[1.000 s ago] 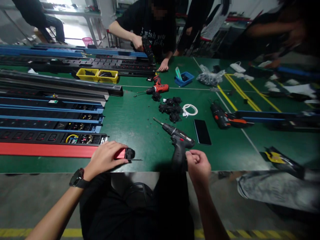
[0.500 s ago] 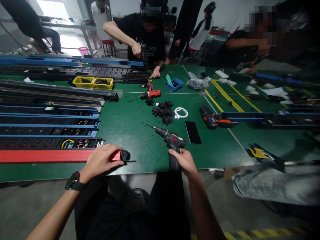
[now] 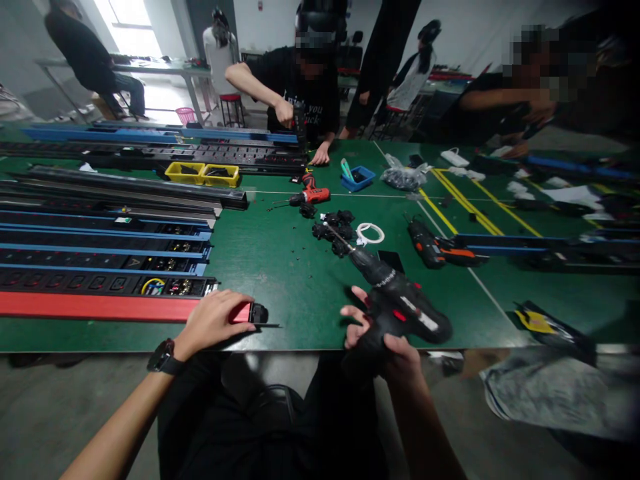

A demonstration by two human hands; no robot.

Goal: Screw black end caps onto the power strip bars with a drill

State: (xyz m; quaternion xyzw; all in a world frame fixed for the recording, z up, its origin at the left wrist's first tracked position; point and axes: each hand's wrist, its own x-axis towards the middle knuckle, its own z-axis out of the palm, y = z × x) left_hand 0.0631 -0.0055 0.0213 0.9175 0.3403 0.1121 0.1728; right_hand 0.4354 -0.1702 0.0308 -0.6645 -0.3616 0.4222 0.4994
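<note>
My left hand point(image 3: 220, 317) is wrapped over the end of a long red bar point(image 3: 100, 307) at the table's front edge. A black end piece point(image 3: 259, 313) sticks out past its fingers, with a thin dark strip beside it. My right hand point(image 3: 383, 333) holds a black power drill point(image 3: 400, 307) by the handle, raised over the front edge, its bit pointing up and to the left. Some fingers of this hand are spread beside the handle. Black parts point(image 3: 335, 230) and a white cable coil point(image 3: 370, 233) lie beyond the bit. The drill partly hides a phone point(image 3: 390, 260).
Black and blue rails point(image 3: 100, 257) fill the left side. Behind are yellow bins point(image 3: 220, 175), an orange drill point(image 3: 315, 195) and a blue tray point(image 3: 357, 179). Another drill point(image 3: 425, 243) lies right. A person point(image 3: 310, 87) works opposite; another sits at right.
My right hand has lifted the black drill off the table and nearer to me, over part of the phone. My left hand stays on the red bar. The view has shifted slightly.
</note>
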